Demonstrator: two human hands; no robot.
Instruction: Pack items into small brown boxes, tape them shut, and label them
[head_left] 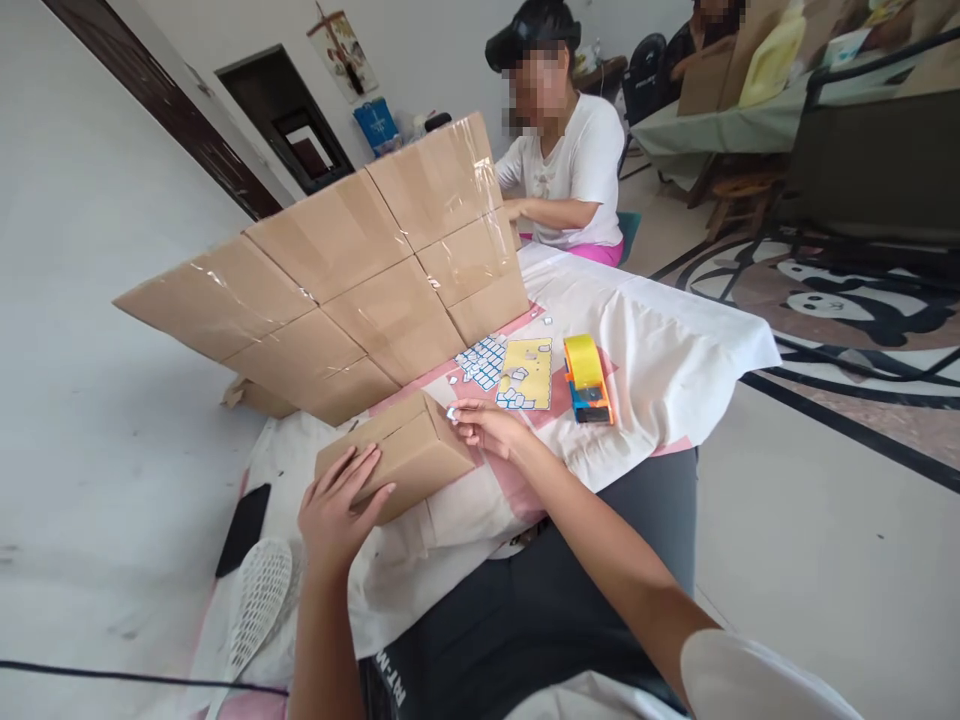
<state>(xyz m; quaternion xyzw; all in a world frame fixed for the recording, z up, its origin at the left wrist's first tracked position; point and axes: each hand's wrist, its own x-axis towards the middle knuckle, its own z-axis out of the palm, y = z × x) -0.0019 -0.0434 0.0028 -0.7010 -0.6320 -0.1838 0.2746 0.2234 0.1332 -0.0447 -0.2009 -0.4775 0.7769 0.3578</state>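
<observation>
Head view, obs. 1 —

A: Where does the small cardboard box (401,455) lie?

B: Between the two hands, on the cloth-covered table (675,350). Left hand (337,510) lies flat on the box's near end, fingers spread, palm down, pressing rather than gripping. Right hand (487,428) is at the far right corner of the box, thumb and forefinger pinched on a small white sticker (452,412) that touches or nearly touches the box edge; cannot tell which.

A: Material, shape?

B: Plain brown corrugated card, matte, closed, oblong with a seam along the top. Long axis runs from the left hand up and rightward toward the right hand's fingertips.

A: Beyond the hands?

B: Just past the right hand: a yellow sheet (526,372) and a blue-white sticker sheet (482,360), both flat, partly peeled. Right of those, a yellow tape dispenser (586,378) with an orange-blue body. Beyond the box, a stack of larger cardboard boxes (352,270), glossy clear tape on their seams. Near the left forearm: a white mesh swatter (259,600) and a black phone (244,528). Another person in a white shirt (581,160) sits across the table.
</observation>
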